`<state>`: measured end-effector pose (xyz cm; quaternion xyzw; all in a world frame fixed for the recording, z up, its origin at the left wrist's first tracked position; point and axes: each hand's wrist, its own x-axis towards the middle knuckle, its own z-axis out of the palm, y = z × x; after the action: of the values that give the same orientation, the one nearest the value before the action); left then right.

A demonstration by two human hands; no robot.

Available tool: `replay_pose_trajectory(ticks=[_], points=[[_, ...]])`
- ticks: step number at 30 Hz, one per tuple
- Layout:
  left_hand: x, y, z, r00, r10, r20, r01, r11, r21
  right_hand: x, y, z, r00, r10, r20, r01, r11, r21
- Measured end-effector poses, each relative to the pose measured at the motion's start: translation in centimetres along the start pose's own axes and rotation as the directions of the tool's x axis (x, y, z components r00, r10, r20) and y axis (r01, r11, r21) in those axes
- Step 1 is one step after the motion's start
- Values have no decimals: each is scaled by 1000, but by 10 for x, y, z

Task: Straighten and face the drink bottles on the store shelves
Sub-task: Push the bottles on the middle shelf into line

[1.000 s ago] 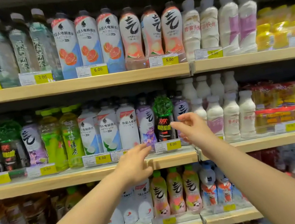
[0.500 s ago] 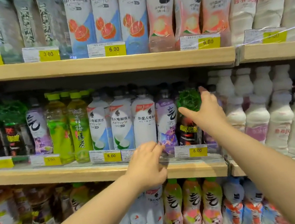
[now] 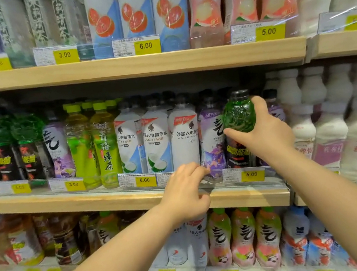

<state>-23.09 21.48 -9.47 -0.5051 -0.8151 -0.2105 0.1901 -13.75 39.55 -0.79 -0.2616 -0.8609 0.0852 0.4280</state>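
Now: both bare forearms reach up from the lower edge of view toward the middle shelf (image 3: 112,197).

Left hand (image 3: 184,194): nearest, back of the hand up, at the shelf's front edge. Its fingers are curled, with the fingertips at the clear price rail just before the foot of the purple-label bottle (image 3: 212,138). Whether it grips the rail or only rests there, I cannot tell.

Right hand (image 3: 264,129): higher and further in, wrapped round the bulbous upper part of the green bottle (image 3: 238,115). The thumb lies across the front under the bulge and the fingers curl round the right side. The black cap shows above the hand.

Green bottle: roughly upright at the front edge of the middle shelf, above the 5.00 price tag (image 3: 252,174) and just beside the purple-label bottle on its left. Its dark lower label faces forward. The white bottles (image 3: 300,113) stand near on the right.
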Motion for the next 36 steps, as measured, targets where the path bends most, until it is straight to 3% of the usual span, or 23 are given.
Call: replay_pose_trajectory(ticks=[7,12,21,29,36], points=[[-10,-9,-17,994,30,103,-19,995,-102,-19,-31,-30,954,-254,-157,275,953,127],[-39,-60,-46,970,-220,-107,201,966,-165,-21,-73,-38,930,-327,-167,356,915,190],[-93,-176,-97,886,-429,-178,432,902,-24,-36,-163,14,945,-323,48,270,855,444],[-149,-295,-147,861,-443,-248,485,863,140,-57,-272,77,944,-328,26,263,801,537],[-180,-378,-182,923,-332,-195,368,910,191,-69,-366,125,968,-250,0,198,764,614]])
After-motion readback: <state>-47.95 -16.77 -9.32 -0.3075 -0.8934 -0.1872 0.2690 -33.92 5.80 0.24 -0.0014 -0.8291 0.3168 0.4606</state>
